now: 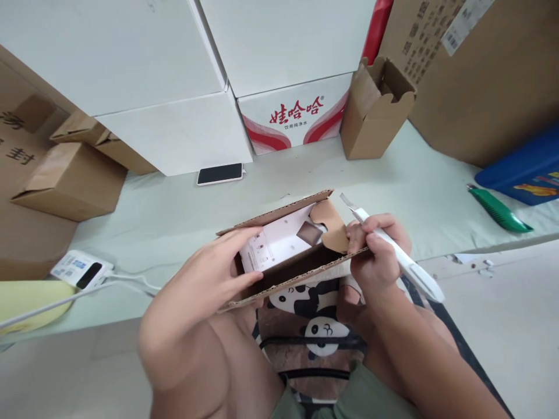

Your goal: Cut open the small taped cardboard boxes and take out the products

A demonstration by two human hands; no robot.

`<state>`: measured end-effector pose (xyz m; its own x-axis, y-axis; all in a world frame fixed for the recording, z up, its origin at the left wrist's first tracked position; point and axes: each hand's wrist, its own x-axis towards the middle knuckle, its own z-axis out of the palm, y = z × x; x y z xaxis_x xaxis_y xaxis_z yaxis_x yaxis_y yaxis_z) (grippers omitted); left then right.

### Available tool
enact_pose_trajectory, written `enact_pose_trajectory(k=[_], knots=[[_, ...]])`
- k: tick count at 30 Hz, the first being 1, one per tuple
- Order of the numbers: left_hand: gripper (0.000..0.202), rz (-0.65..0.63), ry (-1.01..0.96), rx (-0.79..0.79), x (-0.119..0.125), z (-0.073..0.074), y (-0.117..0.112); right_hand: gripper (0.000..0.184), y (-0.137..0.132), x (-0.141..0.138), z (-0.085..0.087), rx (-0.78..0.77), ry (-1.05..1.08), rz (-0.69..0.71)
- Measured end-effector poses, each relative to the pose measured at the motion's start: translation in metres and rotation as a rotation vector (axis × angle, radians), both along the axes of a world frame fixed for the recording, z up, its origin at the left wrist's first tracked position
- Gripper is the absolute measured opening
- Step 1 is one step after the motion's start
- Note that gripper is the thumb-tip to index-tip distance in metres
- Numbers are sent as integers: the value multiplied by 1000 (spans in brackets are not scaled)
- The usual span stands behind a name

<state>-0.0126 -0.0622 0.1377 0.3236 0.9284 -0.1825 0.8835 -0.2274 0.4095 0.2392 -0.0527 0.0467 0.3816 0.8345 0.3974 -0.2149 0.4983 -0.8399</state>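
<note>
An opened brown cardboard box (334,228) is held above my lap at the table's front edge. Inside it lies a white printed box (283,240) with a dark diamond-shaped mark. My left hand (209,265) reaches into the open side, thumb and fingers closed around the near end of the white box. In my right hand (379,247) is a white utility knife (404,262), its blade out and pointing up and left. Fingers of that same hand also touch the right end of the cardboard box. The underside of the cardboard box is hidden.
A phone (219,174) lies behind on the table (166,215). White cartons (297,119) and a small open carton (371,122) stand at the back. A green-handled tool (500,208) is at right, a white cabled device (82,271) at left. Below is a panda-print surface (321,331).
</note>
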Motion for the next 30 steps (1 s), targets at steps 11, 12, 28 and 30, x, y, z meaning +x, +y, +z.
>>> enact_pose_trajectory(k=[11,12,28,30], knots=[[51,-40,94,87,7,-9,4,3,-5,3,-7,-75,-84,-9],[51,-34,99,81,9,-7,3,2,-4,3,-7,-60,-73,-5],[51,227,-564,350,0,4,-3,2,0,-3,-13,-87,-100,-188],[52,231,-701,452,-1,0,-1,4,1,-3,-14,-63,-162,-206]])
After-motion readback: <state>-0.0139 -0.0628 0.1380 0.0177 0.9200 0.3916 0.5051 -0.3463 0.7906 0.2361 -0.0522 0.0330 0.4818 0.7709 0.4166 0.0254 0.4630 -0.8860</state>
